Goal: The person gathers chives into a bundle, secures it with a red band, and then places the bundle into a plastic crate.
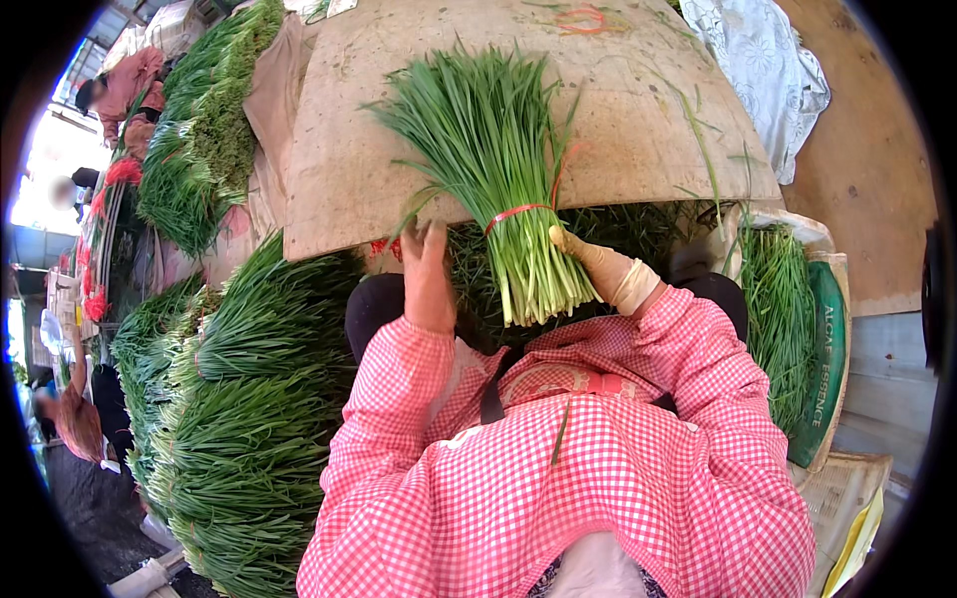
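Observation:
A bundle of Chinese chives [478, 142] lies with its leaves on a worn wooden board [344, 164]. Its pale cut stems [542, 273] jut past the board's near edge. An orange-red tie [519, 214] circles the bundle above the stems, with a loose end trailing up the right side. My right hand [602, 273], in a tan glove, grips the stems from the right. Bare and left of the stems, my left hand [428, 276] is raised at the board's edge. A stray leaf blade meets its fingertips; whether they pinch it is unclear.
Tied chive bundles [247, 441] are stacked at my left, with more greens [217, 105] beyond. At right stands a foam box [815, 224] of loose chives [777, 321]. Loose ties [583, 20] and a patterned cloth [762, 82] lie farther back. Other people [131, 86] work at far left.

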{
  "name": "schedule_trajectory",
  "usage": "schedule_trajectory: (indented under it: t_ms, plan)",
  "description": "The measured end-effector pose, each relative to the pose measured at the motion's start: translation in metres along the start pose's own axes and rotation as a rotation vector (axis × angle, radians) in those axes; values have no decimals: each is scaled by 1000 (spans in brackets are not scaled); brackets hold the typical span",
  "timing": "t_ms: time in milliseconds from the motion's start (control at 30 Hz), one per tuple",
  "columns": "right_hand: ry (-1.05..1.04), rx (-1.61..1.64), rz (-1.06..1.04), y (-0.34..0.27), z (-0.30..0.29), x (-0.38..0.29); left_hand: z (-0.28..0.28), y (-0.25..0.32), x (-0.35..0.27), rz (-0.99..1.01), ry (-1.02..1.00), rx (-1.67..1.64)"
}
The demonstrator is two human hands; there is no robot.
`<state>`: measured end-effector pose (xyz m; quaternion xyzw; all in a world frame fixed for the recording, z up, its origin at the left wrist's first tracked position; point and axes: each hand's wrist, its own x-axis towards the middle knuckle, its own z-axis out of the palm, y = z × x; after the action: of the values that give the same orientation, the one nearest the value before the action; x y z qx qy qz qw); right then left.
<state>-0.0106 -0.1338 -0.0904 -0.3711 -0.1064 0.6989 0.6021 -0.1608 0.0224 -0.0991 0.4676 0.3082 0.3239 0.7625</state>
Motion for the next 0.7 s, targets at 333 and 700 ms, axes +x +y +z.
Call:
schedule_trajectory:
  t_ms: [333, 700]
  plan:
    - [43, 11, -38, 11, 1, 5, 8, -38, -18, -477, -339, -415]
    - [110, -166, -37, 6, 1, 1, 17, -44, -11, -524, -445, -589]
